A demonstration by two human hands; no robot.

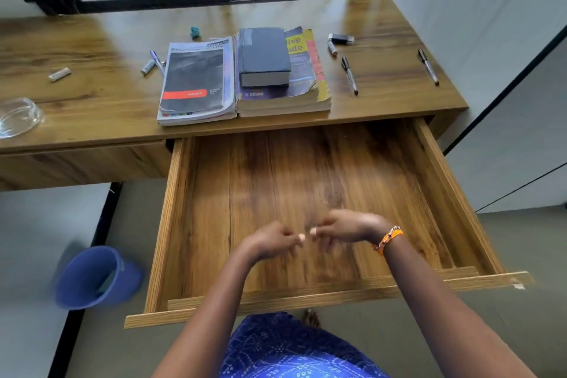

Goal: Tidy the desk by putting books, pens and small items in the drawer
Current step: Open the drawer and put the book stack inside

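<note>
The wooden drawer (pixel 184 224) is pulled out wide and its floor holds nothing. My left hand (pixel 273 239) and my right hand (pixel 343 228) hover above the drawer's middle, thumbs nearly meeting, fingers loosely curled and blurred, holding nothing. On the desk behind lie a black-covered book (pixel 196 83), a thick grey book (pixel 264 55) on top of a purple and yellow book (pixel 310 83), two pens at the right (pixel 349 75) (pixel 428 67), a purple pen (pixel 157 62) and a small cylinder (pixel 148 67) at the left.
A lighter-like item (pixel 341 39) and a small tube (pixel 332 48) lie at the back right. An eraser (pixel 59 74), a teal scrap (pixel 195 31) and a glass bowl (pixel 18 116) sit on the left. A blue bucket (pixel 95 278) stands on the floor.
</note>
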